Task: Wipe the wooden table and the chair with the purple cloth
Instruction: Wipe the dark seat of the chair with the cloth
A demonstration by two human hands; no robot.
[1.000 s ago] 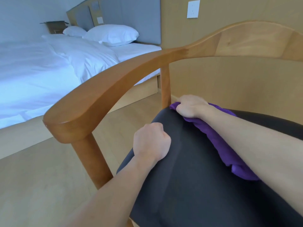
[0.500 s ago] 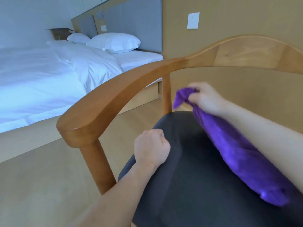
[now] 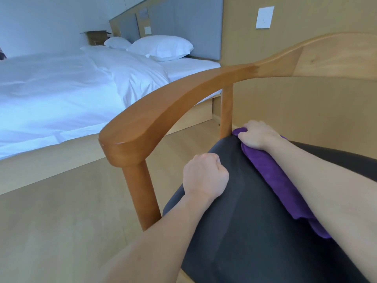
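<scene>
The right hand (image 3: 259, 135) grips the purple cloth (image 3: 285, 186) on the far chair (image 3: 159, 111) seat, the left hand (image 3: 205, 177) fisted empty nearby; armrests look unwiped, tabletop unseen.

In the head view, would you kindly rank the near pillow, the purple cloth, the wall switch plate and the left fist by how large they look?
1. Purple cloth, partly hidden under the right forearm
2. Near pillow, close to the cloth, and farther away, so unsure
3. Left fist
4. Switch plate
</scene>
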